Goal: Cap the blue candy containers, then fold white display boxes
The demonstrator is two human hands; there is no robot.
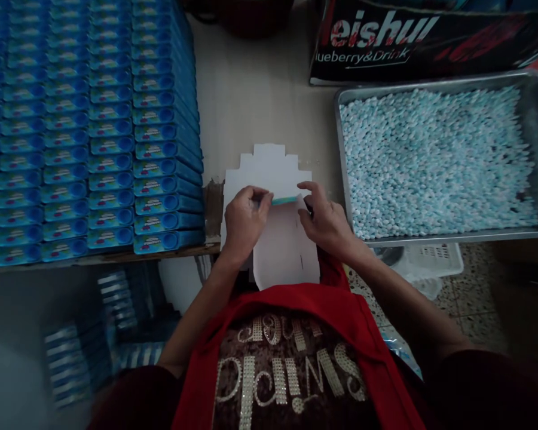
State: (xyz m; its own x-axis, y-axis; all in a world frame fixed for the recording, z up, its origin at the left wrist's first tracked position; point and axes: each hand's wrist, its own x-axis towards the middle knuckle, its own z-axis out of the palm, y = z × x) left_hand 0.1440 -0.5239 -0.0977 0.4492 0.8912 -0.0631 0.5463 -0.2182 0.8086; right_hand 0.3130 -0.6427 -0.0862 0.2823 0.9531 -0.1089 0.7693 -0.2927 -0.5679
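An unfolded white card carton point(269, 164) with a stepped, notched far end lies at the table's front edge. Its near part is bent up toward my body, and a narrow blue-green printed strip point(284, 200) shows along the fold. My left hand point(246, 220) is closed, thumb and fingers pinching the left end of that fold. At the right end, my right hand point(326, 218) has thumb and fingers around a small raised white flap; its index finger reaches past it. Part of the card is hidden under both hands.
Stacked blue printed boxes point(155, 167) fill the left side. To the right, a metal tray point(341, 173) holds many small white and blue-green pieces point(434, 161). Behind it stands a black printed carton point(421, 48). More blue boxes point(67, 364) sit below the table.
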